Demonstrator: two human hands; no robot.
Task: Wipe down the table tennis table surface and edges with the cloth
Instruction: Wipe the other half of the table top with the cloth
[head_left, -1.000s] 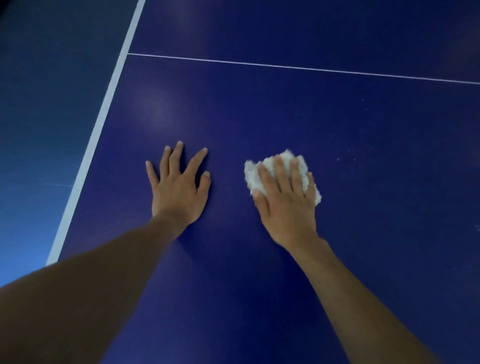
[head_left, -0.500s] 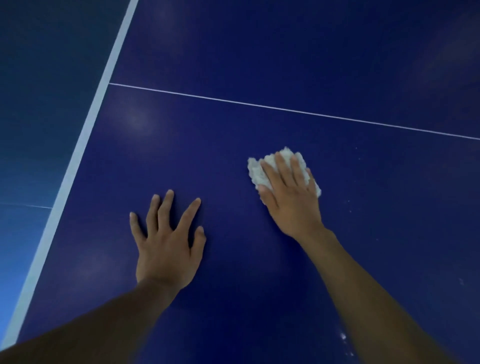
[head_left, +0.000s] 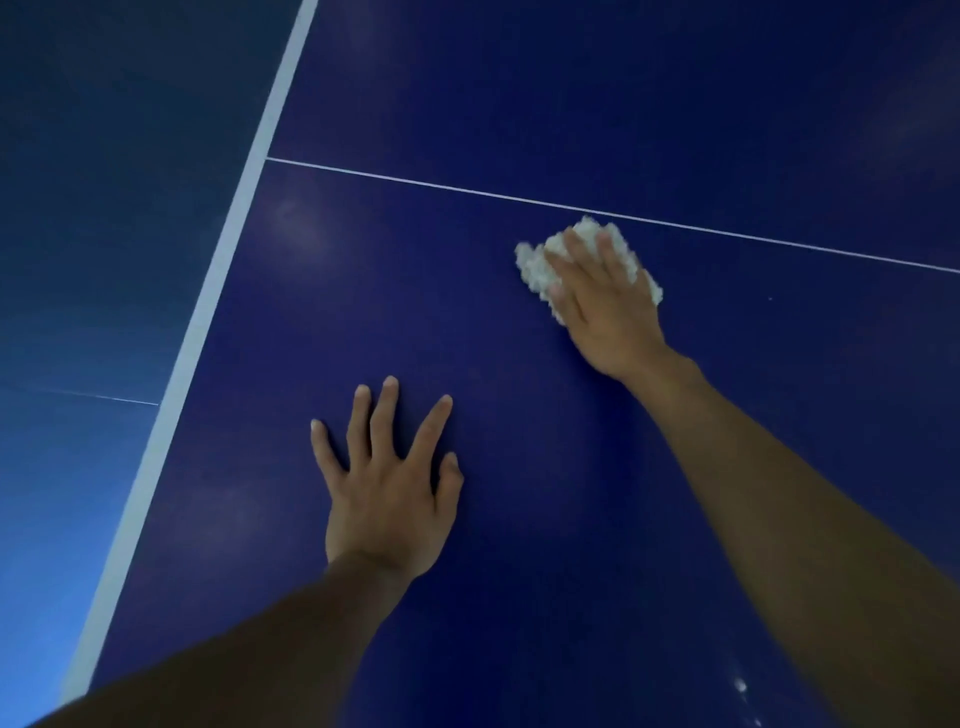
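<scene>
The left hand (head_left: 384, 499) is bare; the right hand (head_left: 608, 312) likewise; the left forearm (head_left: 234, 665) and right forearm (head_left: 805, 519) are uncovered to the frame's edge; fingernails (head_left: 390, 382) short, plain, pale-tipped.

1. Table tennis table (head_left: 519, 104), blue top: no lettering, brand mark or number legible anywhere in view.
2. Only markings on it: a broad white edge stripe (head_left: 224, 249) and a thin white line (head_left: 415, 182) crossing the surface. Both are plain and carry no characters.
3. Cloth (head_left: 535, 270), white and fluffy: no tag or print readable.
</scene>
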